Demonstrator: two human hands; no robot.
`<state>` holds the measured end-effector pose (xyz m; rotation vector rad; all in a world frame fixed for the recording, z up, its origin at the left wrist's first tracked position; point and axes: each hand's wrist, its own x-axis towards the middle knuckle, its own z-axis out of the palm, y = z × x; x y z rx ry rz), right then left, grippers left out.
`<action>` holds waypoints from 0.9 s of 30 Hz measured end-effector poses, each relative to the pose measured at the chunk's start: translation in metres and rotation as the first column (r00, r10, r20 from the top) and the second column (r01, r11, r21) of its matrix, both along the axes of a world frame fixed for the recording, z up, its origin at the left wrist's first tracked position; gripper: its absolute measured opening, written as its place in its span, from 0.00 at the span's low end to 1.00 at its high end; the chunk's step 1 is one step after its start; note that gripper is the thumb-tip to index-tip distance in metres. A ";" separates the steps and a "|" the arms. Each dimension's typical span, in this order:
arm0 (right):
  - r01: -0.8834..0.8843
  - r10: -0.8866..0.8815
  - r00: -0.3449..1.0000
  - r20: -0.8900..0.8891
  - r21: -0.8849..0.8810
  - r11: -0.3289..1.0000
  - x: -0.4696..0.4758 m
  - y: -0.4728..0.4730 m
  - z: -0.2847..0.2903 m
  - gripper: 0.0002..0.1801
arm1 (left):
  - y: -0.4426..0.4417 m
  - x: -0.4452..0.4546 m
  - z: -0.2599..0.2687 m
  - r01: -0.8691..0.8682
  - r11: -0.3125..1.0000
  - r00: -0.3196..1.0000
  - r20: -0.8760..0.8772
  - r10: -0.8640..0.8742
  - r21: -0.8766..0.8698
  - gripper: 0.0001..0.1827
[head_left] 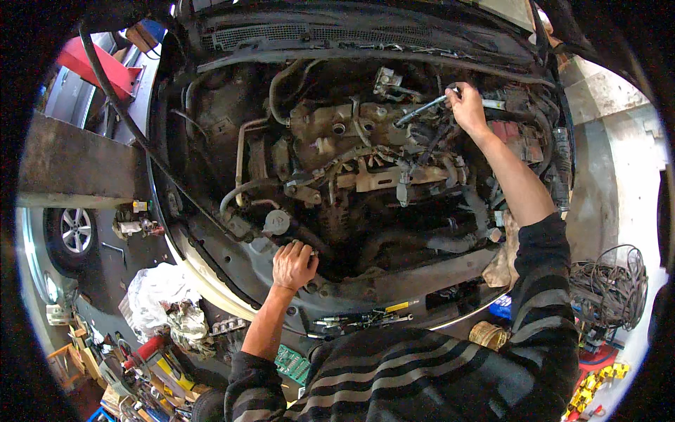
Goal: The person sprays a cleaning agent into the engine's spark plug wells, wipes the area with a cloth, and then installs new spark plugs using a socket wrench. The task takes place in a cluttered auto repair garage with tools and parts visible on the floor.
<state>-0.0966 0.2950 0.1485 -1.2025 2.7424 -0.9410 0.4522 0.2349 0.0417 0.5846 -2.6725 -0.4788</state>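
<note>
My right hand grips the upper end of a long metal extension bar. The bar slants down to the left, its lower end at a round hole in the engine's valve cover. Two more round holes show further left on the cover, one of them a plug well. My left hand rests with curled fingers on the front panel of the engine bay, just below a round cap. Something small and pale shows by its fingers, too small to name; whether it is held is unclear.
Several wrenches and sockets lie along the front edge. More tools sit below the windshield cowl. A prop rod crosses the left side. A green socket set is beneath, and coiled cables hang at right.
</note>
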 end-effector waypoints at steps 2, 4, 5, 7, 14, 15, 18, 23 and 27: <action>-0.004 0.005 1.000 -0.016 0.068 0.998 0.007 -0.009 -0.001 0.17 | 0.000 -0.001 0.000 -0.001 1.000 1.000 0.009 0.001 -0.012 0.11; -0.031 0.049 0.995 -0.090 0.185 0.982 0.017 -0.020 -0.003 0.17 | -0.001 -0.001 -0.001 0.019 0.999 0.999 0.027 -0.018 -0.027 0.11; -0.065 0.095 0.987 -0.131 0.216 0.974 0.023 -0.026 -0.005 0.18 | -0.002 -0.001 -0.001 0.013 1.000 1.000 0.028 -0.013 -0.008 0.11; -0.070 0.127 0.973 -0.191 0.279 0.958 0.036 -0.039 -0.014 0.17 | -0.002 -0.001 0.000 -0.005 1.000 0.999 0.047 0.004 0.024 0.11; -0.165 0.220 0.975 -0.029 0.569 0.806 0.061 -0.052 -0.052 0.20 | -0.002 -0.001 -0.001 -0.022 0.999 0.995 0.099 0.018 0.044 0.11; -0.157 0.233 0.970 -0.067 0.560 0.813 0.060 -0.052 -0.054 0.17 | -0.002 -0.001 -0.001 -0.024 0.999 0.996 0.091 0.021 0.041 0.11; -0.230 0.353 0.929 -0.113 0.571 0.788 0.053 -0.052 -0.049 0.14 | -0.002 -0.001 0.000 -0.033 0.999 0.998 0.052 0.031 0.033 0.11; -0.202 0.512 0.841 -0.178 0.773 0.602 0.047 -0.061 -0.031 0.21 | -0.003 -0.003 0.003 -0.025 0.999 0.999 0.038 0.023 0.046 0.11; -0.192 0.470 0.870 -0.150 0.774 0.603 0.051 -0.063 -0.025 0.24 | -0.005 -0.003 0.004 -0.021 0.999 0.998 0.054 0.018 0.043 0.11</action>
